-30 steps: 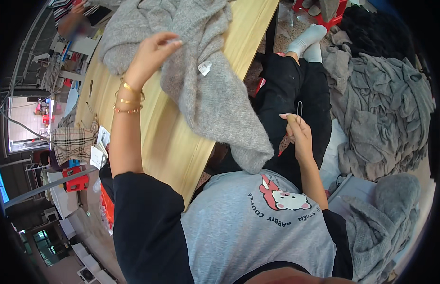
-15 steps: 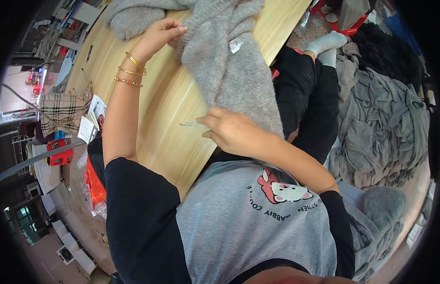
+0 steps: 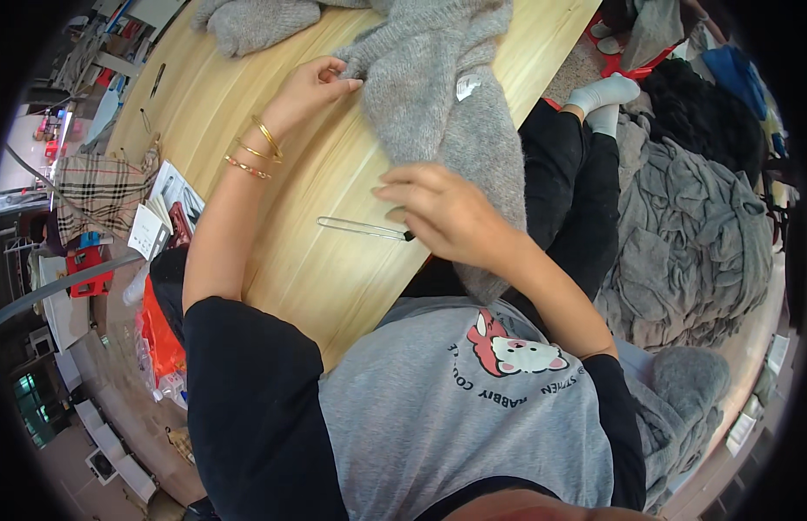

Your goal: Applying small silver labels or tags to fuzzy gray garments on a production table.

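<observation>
A fuzzy grey-brown knitted garment lies across the table and hangs over its near right edge, with a small white label on it. My left hand pinches the garment's left edge between thumb and fingers. Over the table's edge, beside the lower part of the knit, my right hand has its fingers loosely stretched. A slim looped metal wire tool with a dark end lies on the wood just below these fingers. Whether the thumb touches its dark end is hard to tell.
Wood-grain table runs diagonally ahead, with a dark pen-like item at far left. An open booklet and checked cloth are by its left edge. Grey knitwear is heaped at right. A person's white-socked feet rest nearby.
My right hand has loosened its fingers from the wire tool, which now shows nearly whole on the table. My left hand still pinches the garment; the view has shifted slightly.
</observation>
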A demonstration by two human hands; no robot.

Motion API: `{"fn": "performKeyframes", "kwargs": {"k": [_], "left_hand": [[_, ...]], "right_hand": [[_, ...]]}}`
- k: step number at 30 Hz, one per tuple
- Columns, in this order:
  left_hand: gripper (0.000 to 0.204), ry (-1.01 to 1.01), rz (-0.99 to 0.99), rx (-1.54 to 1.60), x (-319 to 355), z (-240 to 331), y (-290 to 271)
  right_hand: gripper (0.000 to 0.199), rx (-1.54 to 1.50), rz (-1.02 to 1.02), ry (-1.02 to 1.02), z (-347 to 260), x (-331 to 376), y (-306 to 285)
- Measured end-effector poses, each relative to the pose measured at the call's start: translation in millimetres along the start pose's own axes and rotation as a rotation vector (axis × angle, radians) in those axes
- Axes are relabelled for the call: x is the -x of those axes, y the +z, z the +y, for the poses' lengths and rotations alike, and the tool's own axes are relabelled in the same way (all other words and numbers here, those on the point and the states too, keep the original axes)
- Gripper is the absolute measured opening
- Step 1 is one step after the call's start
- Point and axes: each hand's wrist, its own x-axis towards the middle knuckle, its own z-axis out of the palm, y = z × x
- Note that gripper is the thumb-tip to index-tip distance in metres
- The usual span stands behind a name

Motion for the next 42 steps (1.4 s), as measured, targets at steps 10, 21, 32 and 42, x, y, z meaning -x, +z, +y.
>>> {"fn": "performKeyframes", "kwargs": {"k": [10,21,32,42], "left_hand": [[0.012,0.302,-0.087,0.532,29.0,124.6,27.1],[0.036,0.773,-0.074,0.054,-31.1,227.2,48.8],[0.027,1.082,-0.230,-1.066,-161.4,277.5,97.7],[0.019,0.760,-0.296,-0.403,-201.9,341.7,94.9]], "right_hand": [[0.045,-0.799,0.498,0.491,3.0,-4.3,-85.7],[0.045,-0.889,0.745,0.396,-12.4,8.9,-110.0],[0.067,-0.934,0.913,-0.087,-113.2,128.0,-239.0],[0.038,-0.451,1.587,-0.058,-164.4,315.6,-285.8]]}}
